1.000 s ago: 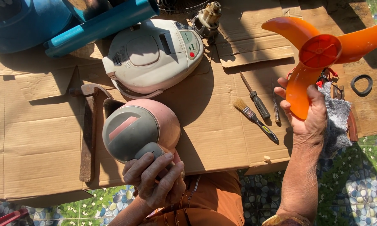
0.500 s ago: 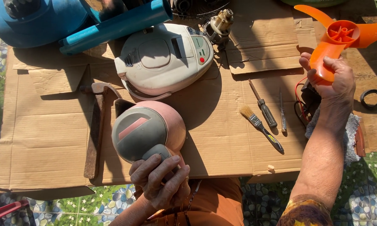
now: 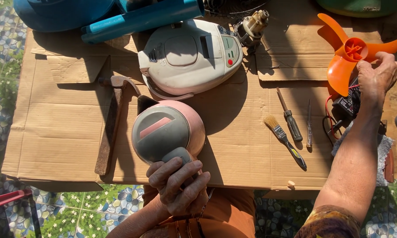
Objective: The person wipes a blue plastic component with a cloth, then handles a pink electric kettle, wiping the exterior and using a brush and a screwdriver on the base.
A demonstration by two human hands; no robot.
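**Kettle gripped, fan blade set aside at the far right**

Left hand (image 3: 178, 185) wrapped tight round the grey handle of a pink electric kettle (image 3: 168, 132), fingers curled closed, kettle resting near the front edge of the cardboard sheet (image 3: 66, 128) and just above the lap. Right hand (image 3: 377, 77) stretched well away to the right, fingers bent over one vane of an orange fan blade (image 3: 346, 57), pressing or releasing it beside a small black box with red wires (image 3: 348, 105); hard to tell whether the blade lies flat or hangs slightly lifted.

Judged from the layout: kettle lid closed, no screw visibly removed, no tool in either hand, so opening work apparently not begun; fan blade already off its motor and parked.

Count on the cardboard:
- one pink kettle, one white rice cooker (image 3: 189, 55)
- one orange fan blade, three vanes
- one hammer (image 3: 110, 123), left of the kettle
- one paintbrush (image 3: 284, 140)
- two screwdrivers, a thicker one (image 3: 289, 115) and a slim one (image 3: 309, 124), side by side
- one small motor part (image 3: 253, 24) behind the cooker
- one blue fan base with pole (image 3: 119, 15) at the far edge
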